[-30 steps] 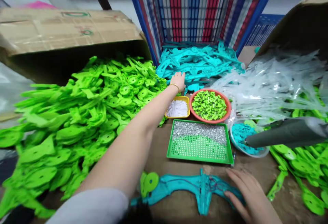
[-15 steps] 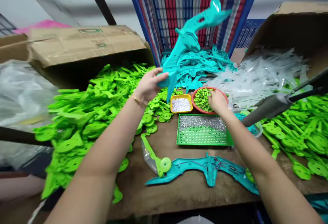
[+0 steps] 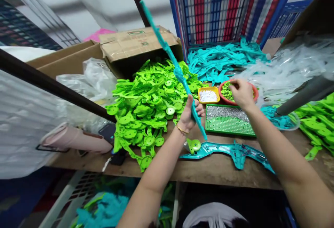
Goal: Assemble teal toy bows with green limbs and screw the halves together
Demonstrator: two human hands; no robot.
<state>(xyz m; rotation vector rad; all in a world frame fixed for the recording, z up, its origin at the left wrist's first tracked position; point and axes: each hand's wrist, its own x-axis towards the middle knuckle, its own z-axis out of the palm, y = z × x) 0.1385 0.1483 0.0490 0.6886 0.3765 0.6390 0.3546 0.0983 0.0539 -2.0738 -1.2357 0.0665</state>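
Note:
In the head view my left hand [image 3: 191, 115] is closed around one end of a teal plastic bow-shaped shell [image 3: 172, 59]. The shell is raised, seen nearly edge-on and tilted to the upper left. Over a red bowl [image 3: 256, 94] of small green plastic pieces [image 3: 226, 90], my right hand [image 3: 241, 92] has its fingers pinched together; what is between them is hidden. A second teal bow-shaped shell [image 3: 221, 151] lies flat near the table's front edge, inner side up, with a green arm with a round disc [image 3: 194, 145] at its left end.
Beside the bowl stand a yellow dish [image 3: 208, 95] of white pieces and a green tray [image 3: 229, 132] of small metal parts. Green arms [image 3: 146, 103] are heaped left, teal shells [image 3: 221, 59] behind. A grey bar [image 3: 302, 97] crosses at right; a dark post [image 3: 52, 83] crosses at left.
My left hand has turned the teal shell from broad side to nearly edge-on. My right hand has lifted slightly from among the green pieces, fingers pinched. The view has swung left and down.

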